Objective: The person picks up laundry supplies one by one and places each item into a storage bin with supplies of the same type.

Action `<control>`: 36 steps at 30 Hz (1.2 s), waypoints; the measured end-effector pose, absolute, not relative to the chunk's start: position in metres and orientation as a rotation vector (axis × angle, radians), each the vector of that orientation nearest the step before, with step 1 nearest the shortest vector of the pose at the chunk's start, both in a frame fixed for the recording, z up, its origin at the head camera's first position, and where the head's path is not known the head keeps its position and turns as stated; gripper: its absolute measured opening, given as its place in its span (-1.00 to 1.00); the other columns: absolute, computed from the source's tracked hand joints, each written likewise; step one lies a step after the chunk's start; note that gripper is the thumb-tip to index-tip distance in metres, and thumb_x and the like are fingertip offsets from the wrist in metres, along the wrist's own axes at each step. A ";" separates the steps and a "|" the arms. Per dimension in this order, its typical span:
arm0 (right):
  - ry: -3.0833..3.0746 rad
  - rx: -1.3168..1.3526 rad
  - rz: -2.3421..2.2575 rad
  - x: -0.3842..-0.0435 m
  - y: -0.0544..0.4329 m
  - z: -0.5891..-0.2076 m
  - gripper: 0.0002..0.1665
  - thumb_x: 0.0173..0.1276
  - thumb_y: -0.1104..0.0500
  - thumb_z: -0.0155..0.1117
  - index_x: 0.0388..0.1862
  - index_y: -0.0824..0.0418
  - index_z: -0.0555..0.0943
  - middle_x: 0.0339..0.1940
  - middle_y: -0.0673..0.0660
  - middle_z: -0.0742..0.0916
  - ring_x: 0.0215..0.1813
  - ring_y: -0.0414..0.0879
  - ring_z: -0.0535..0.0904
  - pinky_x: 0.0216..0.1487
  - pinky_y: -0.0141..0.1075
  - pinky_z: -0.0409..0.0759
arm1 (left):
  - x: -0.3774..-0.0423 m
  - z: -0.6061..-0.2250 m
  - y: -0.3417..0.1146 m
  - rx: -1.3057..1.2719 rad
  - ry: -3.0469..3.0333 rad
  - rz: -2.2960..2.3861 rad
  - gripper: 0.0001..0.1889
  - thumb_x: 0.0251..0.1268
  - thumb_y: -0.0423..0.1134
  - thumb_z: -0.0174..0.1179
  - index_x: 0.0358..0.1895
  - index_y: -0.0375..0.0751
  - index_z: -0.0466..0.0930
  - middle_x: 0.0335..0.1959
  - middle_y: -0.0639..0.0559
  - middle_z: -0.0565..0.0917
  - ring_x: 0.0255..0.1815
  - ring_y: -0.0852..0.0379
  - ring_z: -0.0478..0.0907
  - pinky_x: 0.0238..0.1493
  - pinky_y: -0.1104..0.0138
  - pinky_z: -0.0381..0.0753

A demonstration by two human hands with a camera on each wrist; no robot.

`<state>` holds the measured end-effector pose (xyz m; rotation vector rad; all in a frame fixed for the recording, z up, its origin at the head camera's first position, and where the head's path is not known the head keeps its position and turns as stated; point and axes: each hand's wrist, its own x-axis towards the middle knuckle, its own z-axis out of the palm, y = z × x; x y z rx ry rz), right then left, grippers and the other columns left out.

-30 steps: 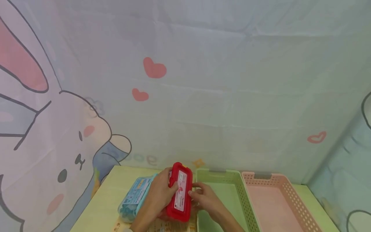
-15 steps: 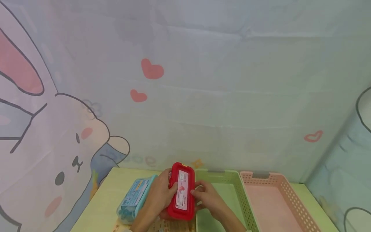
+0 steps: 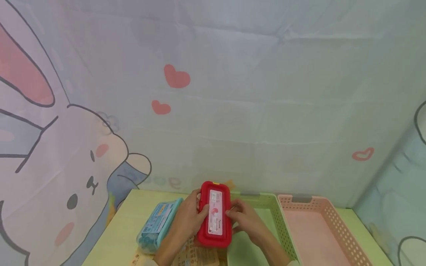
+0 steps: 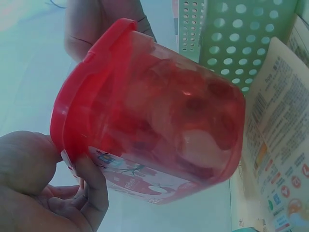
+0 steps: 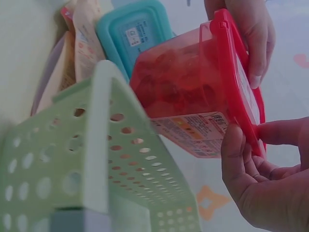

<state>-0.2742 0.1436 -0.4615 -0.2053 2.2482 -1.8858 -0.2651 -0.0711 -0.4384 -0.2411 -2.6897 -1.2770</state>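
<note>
A red lidded plastic tub (image 3: 219, 236) is held up in both hands, its labelled lid turned toward me in the head view. Rounded pieces show through its see-through red body (image 4: 188, 116) in the left wrist view. My left hand (image 3: 189, 218) grips the tub's left side, thumb over the lid's edge. On the opposite side, my right hand (image 3: 247, 221) pinches the lid's rim between thumb and fingers, as the right wrist view shows. The tub hangs beside the left wall of a green basket (image 5: 145, 145).
A similar tub with a teal lid (image 3: 156, 225) lies tilted at the left. Tan printed packages (image 3: 196, 255) lie beneath my left arm. Right of the green basket stands a pink basket (image 3: 311, 229). A cloth backdrop (image 3: 233, 92) hangs behind the table.
The red tub and both hands have moved slightly right and up. The tub has turned a little, so its lid faces me more squarely. Both hands keep their hold.
</note>
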 end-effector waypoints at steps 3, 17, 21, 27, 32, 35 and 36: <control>2.271 -0.219 -1.877 -0.274 0.146 -0.456 -0.55 0.55 0.20 0.27 0.29 0.40 0.48 -0.11 0.24 0.67 -0.22 0.03 0.69 -0.30 -0.08 0.79 | -0.265 -0.435 -0.069 -0.252 -2.678 -1.291 -0.24 0.37 -0.19 0.46 0.54 -0.30 0.33 -0.02 -0.10 0.68 -0.19 0.10 0.62 -0.18 0.14 0.80; 2.316 -0.227 -1.859 -0.269 0.154 -0.440 -0.61 0.56 0.20 0.28 0.24 0.37 0.51 -0.11 0.22 0.66 -0.21 0.03 0.70 -0.30 -0.09 0.78 | -0.264 -0.431 -0.065 -0.294 -2.639 -1.395 -0.29 0.40 -0.20 0.42 0.52 -0.29 0.33 -0.33 0.05 0.58 -0.42 0.19 0.58 -0.33 0.26 0.74; 2.330 -0.214 -1.855 -0.268 0.157 -0.438 -0.60 0.57 0.19 0.28 0.26 0.35 0.51 -0.09 0.22 0.68 -0.20 0.03 0.70 -0.28 -0.08 0.79 | -0.265 -0.431 -0.062 -0.297 -2.632 -1.422 -0.28 0.41 -0.20 0.41 0.54 -0.28 0.33 -0.34 0.05 0.56 -0.42 0.17 0.57 -0.37 0.29 0.70; 2.340 -0.200 -1.872 -0.268 0.163 -0.434 -0.60 0.55 0.20 0.30 0.25 0.37 0.52 -0.08 0.24 0.68 -0.20 0.04 0.72 -0.28 -0.08 0.79 | -0.267 -0.430 -0.057 -0.342 -2.598 -1.487 -0.27 0.44 -0.19 0.41 0.56 -0.30 0.29 -0.30 0.03 0.57 -0.40 0.17 0.60 -0.36 0.30 0.73; 2.329 -0.199 -1.889 -0.266 0.165 -0.430 -0.60 0.54 0.21 0.32 0.23 0.37 0.51 -0.08 0.25 0.69 -0.21 0.05 0.73 -0.27 -0.07 0.80 | -0.267 -0.428 -0.056 -0.385 -2.576 -1.511 -0.27 0.45 -0.21 0.40 0.57 -0.33 0.29 -0.29 0.00 0.56 -0.41 0.17 0.61 -0.37 0.29 0.75; 2.319 -0.201 -1.902 -0.266 0.166 -0.429 -0.61 0.55 0.21 0.30 0.23 0.38 0.51 -0.10 0.25 0.68 -0.23 0.04 0.72 -0.29 -0.08 0.79 | -0.266 -0.427 -0.056 -0.387 -2.568 -1.524 -0.27 0.46 -0.22 0.39 0.57 -0.33 0.29 -0.29 0.00 0.56 -0.41 0.16 0.60 -0.37 0.29 0.75; 2.318 -0.203 -1.907 -0.267 0.166 -0.428 -0.61 0.55 0.22 0.30 0.23 0.39 0.52 -0.11 0.25 0.68 -0.23 0.04 0.71 -0.30 -0.08 0.79 | -0.266 -0.427 -0.056 -0.385 -2.565 -1.531 -0.28 0.46 -0.22 0.39 0.57 -0.34 0.28 -0.29 -0.01 0.55 -0.41 0.16 0.60 -0.37 0.29 0.75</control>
